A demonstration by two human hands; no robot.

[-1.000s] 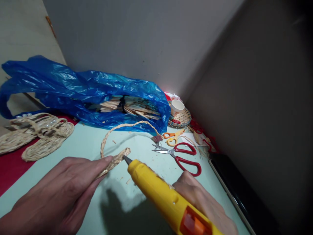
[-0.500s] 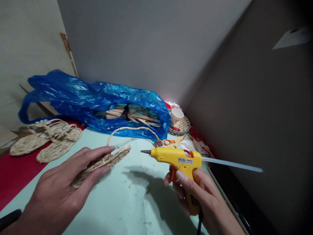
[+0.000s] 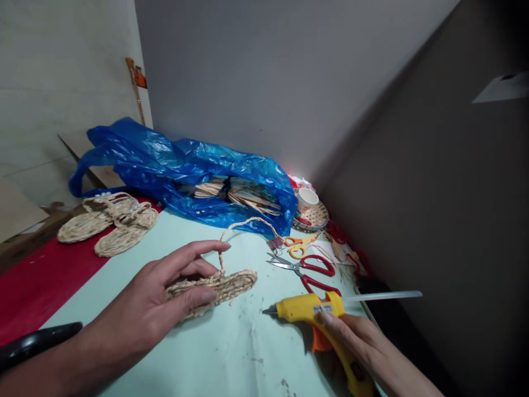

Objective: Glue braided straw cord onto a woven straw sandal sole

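Observation:
My left hand [image 3: 165, 298] grips a woven straw sandal sole [image 3: 235, 286] between thumb and fingers, low over the pale green table sheet. From the sole a braided straw cord [image 3: 248, 220] loops up and away to the back. A yellow hot glue gun [image 3: 301, 307] is in my right hand [image 3: 351, 336], its nozzle pointing left toward the sole but apart from it. A clear glue stick [image 3: 384, 296] juts from its rear. My right fingers are partly hidden behind the handle, and the orange trigger shows below the body.
Red-handled scissors [image 3: 316, 267] lie behind the glue gun, with orange-handled scissors [image 3: 297, 248] beyond. A blue plastic bag [image 3: 165, 165] of straw stands at the back, beside a wicker basket [image 3: 318, 218] and white cup [image 3: 308, 197]. Finished-looking straw sandals [image 3: 124, 237] rest at left on red cloth [image 3: 53, 275].
My right hand has lowered the glue gun, uncovering the red-handled scissors. My left hand has brought the sole lower and to the right, its index finger lifted. The whole view has shifted slightly.

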